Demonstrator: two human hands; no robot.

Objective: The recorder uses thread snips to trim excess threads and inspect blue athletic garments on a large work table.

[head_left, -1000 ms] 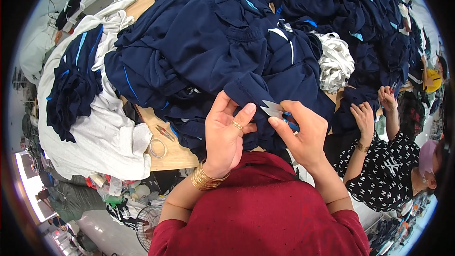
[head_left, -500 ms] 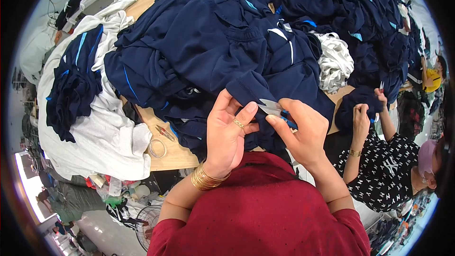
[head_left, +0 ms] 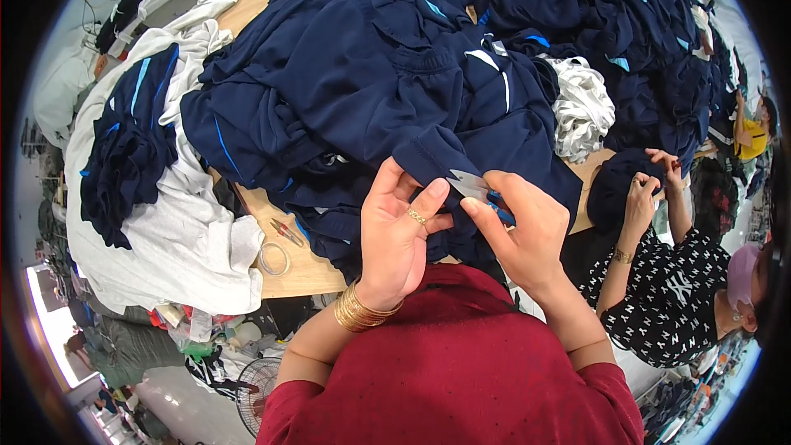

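The garment looks matt cloth, the snips' blades metal, the table wood.

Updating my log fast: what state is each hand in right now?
Left hand: closed, holding the navy garment hem.
Right hand: closed, holding the blue-handled thread snips.

Piled across a pale wooden table.
Bears a heap of navy garments in the middle, another navy pile toward the right, and a bundle of white strips between them; near the left, holds snips just beside a pale ring; meets light grey cloth at its left edge.
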